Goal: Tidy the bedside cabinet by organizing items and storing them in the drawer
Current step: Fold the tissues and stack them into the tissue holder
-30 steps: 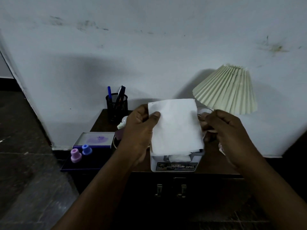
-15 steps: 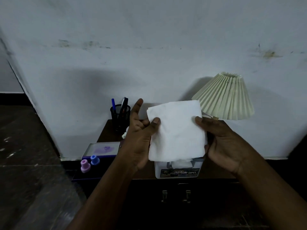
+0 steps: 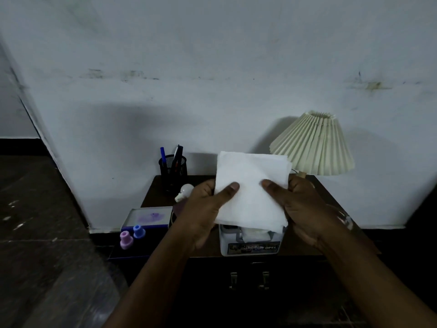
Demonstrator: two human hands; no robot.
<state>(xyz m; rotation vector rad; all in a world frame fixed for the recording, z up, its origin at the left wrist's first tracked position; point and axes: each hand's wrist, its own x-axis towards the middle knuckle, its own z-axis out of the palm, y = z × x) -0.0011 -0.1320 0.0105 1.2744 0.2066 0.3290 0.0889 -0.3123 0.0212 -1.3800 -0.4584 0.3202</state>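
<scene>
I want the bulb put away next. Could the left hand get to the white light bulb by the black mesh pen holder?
Probably not yet: the left hand is pinching the white folded tissue. The white light bulb lies uncovered just beside it.

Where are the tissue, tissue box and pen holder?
tissue (image 3: 251, 185): head view, middle of the sheet.
tissue box (image 3: 250, 247): head view, front label.
pen holder (image 3: 172, 170): head view, mesh wall.

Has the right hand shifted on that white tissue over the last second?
Yes. The right hand was off the tissue by its right edge, nearer the lamp; now it grips that edge, thumb across the front, above the tissue box.
</scene>
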